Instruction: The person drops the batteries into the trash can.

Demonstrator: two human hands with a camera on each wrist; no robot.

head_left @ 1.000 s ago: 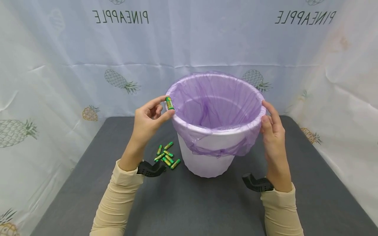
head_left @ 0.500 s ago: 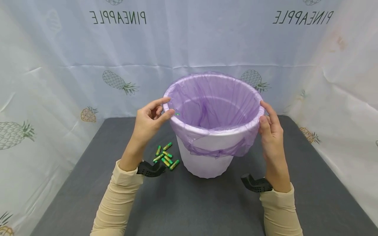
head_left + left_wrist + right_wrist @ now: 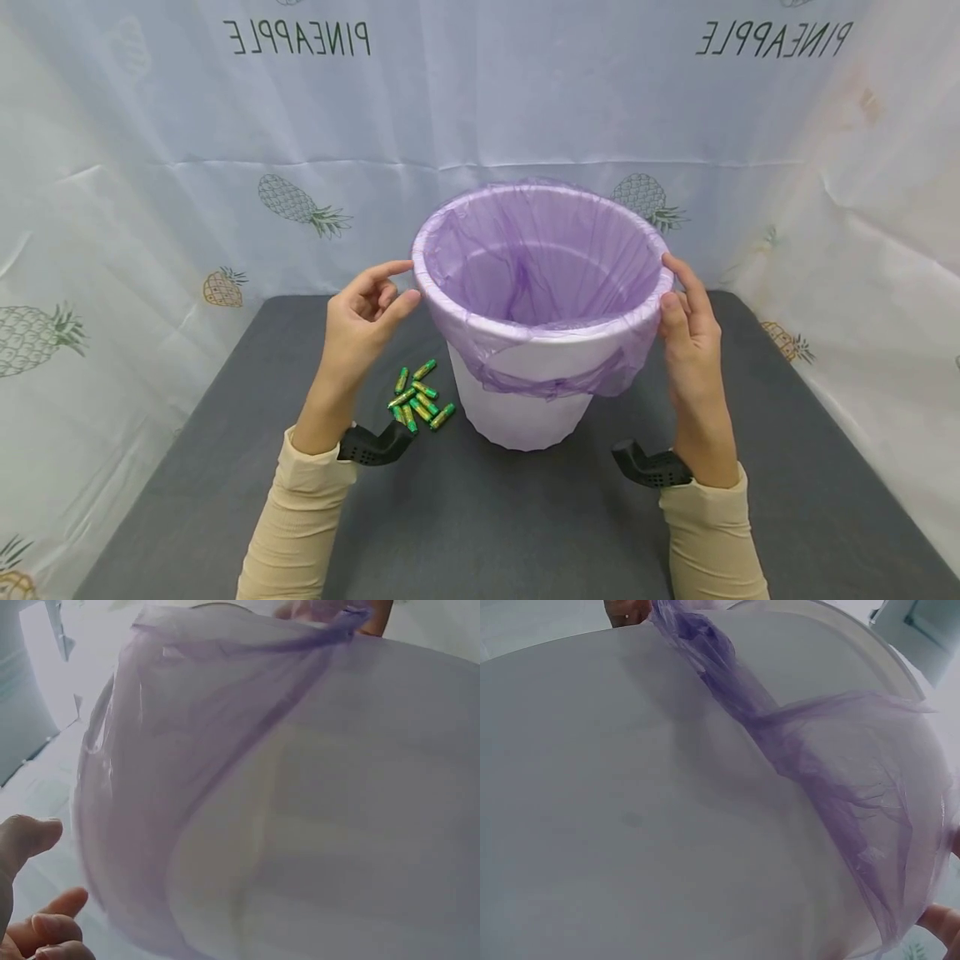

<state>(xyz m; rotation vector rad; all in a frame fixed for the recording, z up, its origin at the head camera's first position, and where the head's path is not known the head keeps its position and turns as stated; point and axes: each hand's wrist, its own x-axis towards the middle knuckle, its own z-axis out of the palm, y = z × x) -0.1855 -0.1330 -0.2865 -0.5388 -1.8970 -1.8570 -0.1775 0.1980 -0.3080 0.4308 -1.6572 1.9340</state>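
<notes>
A white trash bin stands mid-table, lined with a thin purple garbage bag folded over its rim. My left hand is at the bin's left side, holding nothing. Its index fingertip is at or very near the rim; thumb and index are apart. In the left wrist view, my left fingers show beside the bag. My right hand grips the right rim between thumb and fingers; the right wrist view shows only part of it. Several green batteries lie in a pile left of the bin. The bin's bottom is hidden.
A dark grey cloth covers the table. Behind and at both sides hangs a pale pineapple-print curtain. A black wrist mount sits near the battery pile, with another mount on the right wrist.
My left hand let go of a battery, seen as a green speck inside the rim half a second ago and now out of sight. That hand then moved left and slightly down. The right hand stays.
</notes>
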